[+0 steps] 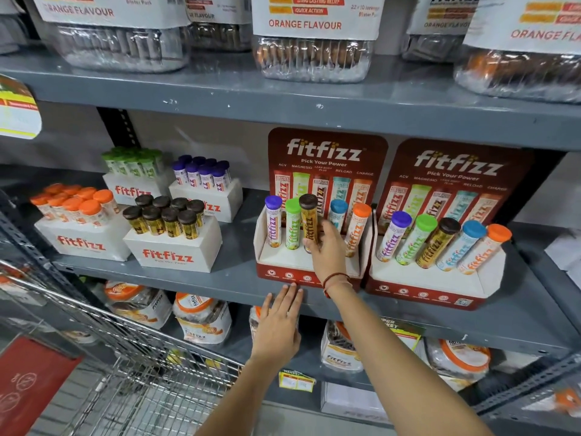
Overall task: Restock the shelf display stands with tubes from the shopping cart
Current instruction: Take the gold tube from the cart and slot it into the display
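A: Where's the left display stand (301,262)?
B: On the grey shelf (188,272). Right hand (327,250) grips the brown-capped tube (309,221) in its middle slot.
A: Left hand (278,328)?
B: Flat, fingers spread, empty, touching the shelf edge below the stand.

Middle shelf (220,278): two display stands side by side, left stand (283,262) at 12 o'clock, right stand (440,278) at 2 o'clock.
Boxes of tubes (176,243): on the same shelf, at 10 o'clock.
Jars (314,55): shelf above.
Shopping cart (125,372): at 7 o'clock, before the shelves.
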`<state>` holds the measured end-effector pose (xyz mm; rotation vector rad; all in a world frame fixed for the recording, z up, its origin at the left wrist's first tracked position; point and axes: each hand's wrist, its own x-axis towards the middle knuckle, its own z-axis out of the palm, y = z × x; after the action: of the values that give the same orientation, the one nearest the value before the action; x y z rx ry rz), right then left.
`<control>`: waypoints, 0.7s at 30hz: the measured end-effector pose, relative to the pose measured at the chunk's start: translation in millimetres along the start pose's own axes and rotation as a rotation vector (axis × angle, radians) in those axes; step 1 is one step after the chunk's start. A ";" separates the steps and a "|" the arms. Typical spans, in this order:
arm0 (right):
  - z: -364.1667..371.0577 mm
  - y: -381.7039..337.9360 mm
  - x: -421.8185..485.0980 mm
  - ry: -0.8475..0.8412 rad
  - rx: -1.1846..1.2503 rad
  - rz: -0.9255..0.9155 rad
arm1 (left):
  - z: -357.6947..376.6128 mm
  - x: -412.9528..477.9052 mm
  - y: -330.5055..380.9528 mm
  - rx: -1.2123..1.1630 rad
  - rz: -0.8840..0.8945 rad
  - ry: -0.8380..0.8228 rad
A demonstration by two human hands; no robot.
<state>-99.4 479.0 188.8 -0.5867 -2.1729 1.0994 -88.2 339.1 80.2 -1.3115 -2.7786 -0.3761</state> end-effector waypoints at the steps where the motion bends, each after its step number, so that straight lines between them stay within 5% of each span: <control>1: 1.7 0.2 0.3 0.011 -0.015 0.001 | 0.2 0.2 -0.2 -0.002 0.000 -0.002; 21: 16.6 -3.4 -2.2 -0.003 -0.250 0.133 | 2.3 1.2 -0.8 -0.002 -0.001 -0.005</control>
<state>-109.9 466.7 183.3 -0.8512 -2.3195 0.9008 -89.5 340.1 78.0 -1.3140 -2.7840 -0.3762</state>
